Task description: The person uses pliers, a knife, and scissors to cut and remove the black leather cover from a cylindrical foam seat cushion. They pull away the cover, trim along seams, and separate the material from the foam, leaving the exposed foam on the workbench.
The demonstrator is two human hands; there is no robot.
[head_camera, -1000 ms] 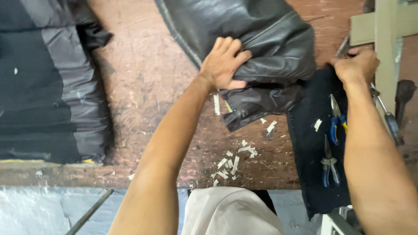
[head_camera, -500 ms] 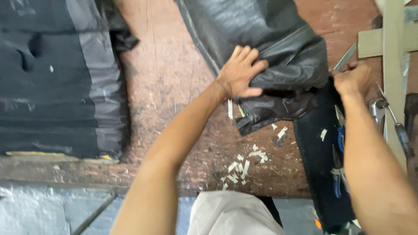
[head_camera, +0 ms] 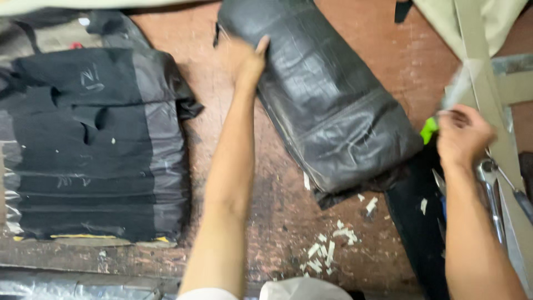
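Note:
A dark grey leather piece (head_camera: 327, 105), folded and stitched, lies slanted across the worn brown table (head_camera: 261, 222). My left hand (head_camera: 247, 58) rests on its upper left edge, fingers reaching over the leather. My right hand (head_camera: 463, 136) is at the right, closed around a blurred pale tool with a bright green part (head_camera: 428, 130) beside it; what the tool is cannot be made out. Below that hand a black cloth strip (head_camera: 416, 222) lies along the table.
A stack of black and grey fabric pieces (head_camera: 94, 150) fills the left side. White scraps (head_camera: 327, 247) are scattered near the front edge. Metal pliers and hand tools (head_camera: 491, 189) lie at the right beside a pale wooden frame (head_camera: 488, 83).
My left hand has slid from the leather's lower folded edge up to its far left edge. My right hand left the black cloth and lifted, now gripping a pale tool. The camera shifted.

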